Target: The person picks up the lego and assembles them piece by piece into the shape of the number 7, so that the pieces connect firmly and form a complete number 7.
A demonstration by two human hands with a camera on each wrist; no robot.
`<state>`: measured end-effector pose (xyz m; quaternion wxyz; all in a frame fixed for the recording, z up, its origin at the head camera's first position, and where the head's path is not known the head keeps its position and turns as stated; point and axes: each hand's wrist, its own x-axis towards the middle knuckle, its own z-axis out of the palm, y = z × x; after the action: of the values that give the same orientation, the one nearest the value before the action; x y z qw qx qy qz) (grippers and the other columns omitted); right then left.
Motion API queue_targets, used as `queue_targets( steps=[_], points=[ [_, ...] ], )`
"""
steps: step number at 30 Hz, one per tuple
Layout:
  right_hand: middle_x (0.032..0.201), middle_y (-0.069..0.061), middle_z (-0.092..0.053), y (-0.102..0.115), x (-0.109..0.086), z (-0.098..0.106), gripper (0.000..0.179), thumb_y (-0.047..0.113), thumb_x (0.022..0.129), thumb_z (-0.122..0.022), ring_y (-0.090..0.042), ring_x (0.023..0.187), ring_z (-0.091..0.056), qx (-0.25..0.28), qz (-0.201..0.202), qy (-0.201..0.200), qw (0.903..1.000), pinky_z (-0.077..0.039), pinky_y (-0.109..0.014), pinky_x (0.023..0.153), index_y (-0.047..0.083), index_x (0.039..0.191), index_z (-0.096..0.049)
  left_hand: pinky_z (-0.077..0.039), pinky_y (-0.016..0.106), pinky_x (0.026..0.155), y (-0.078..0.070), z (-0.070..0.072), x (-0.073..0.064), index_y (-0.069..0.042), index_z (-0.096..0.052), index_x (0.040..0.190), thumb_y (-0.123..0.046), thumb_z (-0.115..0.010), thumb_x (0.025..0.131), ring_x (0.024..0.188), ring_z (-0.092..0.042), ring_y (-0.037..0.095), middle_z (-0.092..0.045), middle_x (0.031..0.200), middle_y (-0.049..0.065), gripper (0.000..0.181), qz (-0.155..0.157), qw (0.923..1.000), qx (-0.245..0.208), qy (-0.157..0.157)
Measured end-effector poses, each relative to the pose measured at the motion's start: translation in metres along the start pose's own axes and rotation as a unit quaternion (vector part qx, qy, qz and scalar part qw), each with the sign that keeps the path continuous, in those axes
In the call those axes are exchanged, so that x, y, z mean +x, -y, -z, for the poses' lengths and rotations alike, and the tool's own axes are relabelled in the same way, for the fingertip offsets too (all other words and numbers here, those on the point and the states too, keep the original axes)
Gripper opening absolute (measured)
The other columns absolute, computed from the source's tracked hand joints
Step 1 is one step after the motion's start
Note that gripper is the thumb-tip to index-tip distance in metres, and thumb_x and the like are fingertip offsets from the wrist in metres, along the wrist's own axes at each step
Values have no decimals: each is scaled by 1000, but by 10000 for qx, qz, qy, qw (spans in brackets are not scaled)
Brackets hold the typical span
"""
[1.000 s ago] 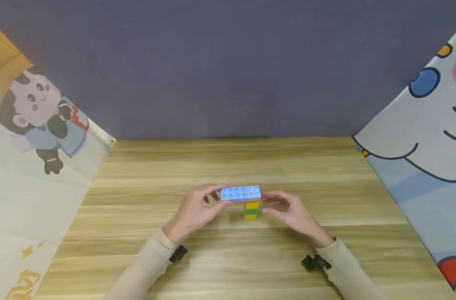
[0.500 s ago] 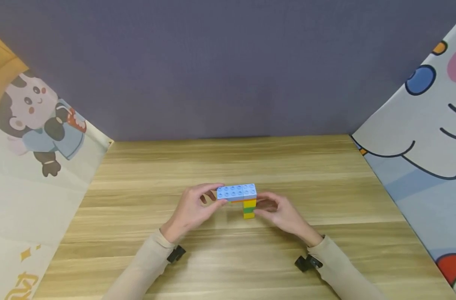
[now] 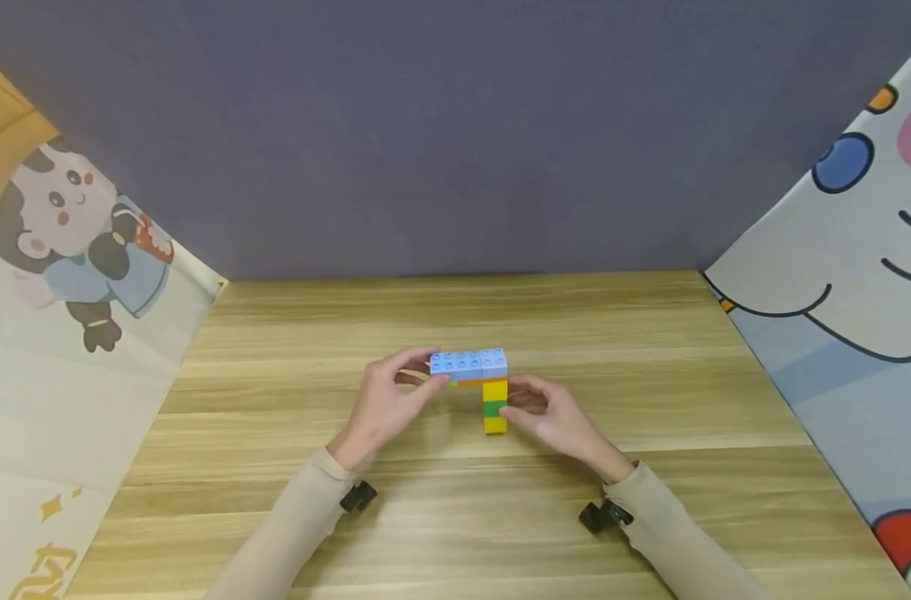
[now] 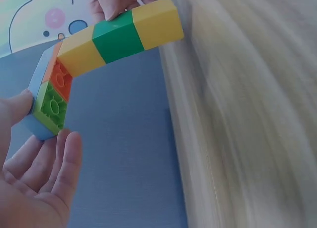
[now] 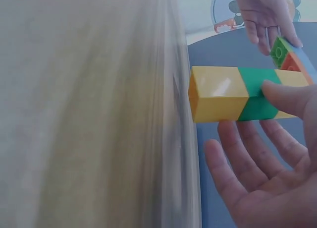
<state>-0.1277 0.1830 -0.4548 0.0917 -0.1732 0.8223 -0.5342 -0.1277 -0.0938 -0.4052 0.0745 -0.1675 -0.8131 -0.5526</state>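
An L-shaped toy brick build (image 3: pixel 495 390) stands between the two hands. Its top arm is light blue bricks (image 3: pixel 458 364), with an orange brick (image 4: pixel 59 78) and a lime green brick (image 4: pixel 52 107) underneath. A column of yellow, green and yellow bricks runs down from the right end. My left hand (image 3: pixel 380 408) pinches the free left end of the blue bricks between thumb and fingers. On the other side my right hand (image 3: pixel 563 421) grips the column, thumb on the green brick (image 5: pixel 255 91). Whether the column's foot touches the table cannot be told.
The wood-grain table (image 3: pixel 455 517) lies under both forearms. A dark grey panel (image 3: pixel 455 142) rises behind it. Printed cartoon panels stand at the left (image 3: pixel 42 400) and right (image 3: pixel 860 400). Each sleeve carries a small black wrist camera.
The right hand has closed in from beside the column and now grips it. The build has shifted slightly left and its top has risen in the view, with the left hand keeping its pinch.
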Motion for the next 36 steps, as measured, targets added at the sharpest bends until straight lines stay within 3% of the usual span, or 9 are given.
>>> queue_targets(
  steps=[5,12,19,25,33,36],
  points=[
    [121,-6,-69,3,7,2,47,30,88,-75,-19,102,-68,-68,-21,-143,9999,-57,-28,89,12,129,-61,-61,34,81,3,-1,11,-12,-67,124,-24,-77,87,96,-69,20,-72,113,6,40,199,9995,-129,-216],
    [123,-5,-68,4,14,2,51,42,92,-69,-21,107,-66,17,-505,-118,9987,-55,-37,94,15,134,-58,-59,42,87,14,-6,28,-13,-62,129,-24,-73,90,101,-69,23,-69,122,7,42,499,9985,67,-217],
    [128,-11,-64,1,21,-2,59,45,94,-65,-27,113,-65,350,-931,-139,9949,-58,-35,89,12,140,-52,-60,35,86,31,-11,42,-14,-62,133,-27,-74,90,102,-69,24,-67,124,8,47,867,9961,148,-87],
    [130,-17,-63,-2,27,-6,61,40,98,-62,-27,110,-67,526,-1120,-78,9923,-60,-34,82,11,148,-43,-60,34,84,50,-15,53,-13,-65,131,-34,-72,91,100,-71,25,-71,121,9,46,1001,9935,535,112],
    [141,-18,-56,-1,33,-9,64,36,97,-63,-29,115,-64,299,-1320,-58,9908,-60,-33,84,10,150,-41,-60,33,83,68,-21,65,-14,-66,130,-40,-71,91,102,-72,24,-72,119,8,47,1408,9864,772,339],
    [144,-18,-53,-4,36,-9,63,34,97,-63,-28,111,-66,171,-1306,-26,9913,-60,-33,80,8,150,-41,-60,34,84,71,-23,68,-13,-66,129,-38,-72,91,104,-71,24,-72,119,9,47,1488,9852,782,346]
  ],
)
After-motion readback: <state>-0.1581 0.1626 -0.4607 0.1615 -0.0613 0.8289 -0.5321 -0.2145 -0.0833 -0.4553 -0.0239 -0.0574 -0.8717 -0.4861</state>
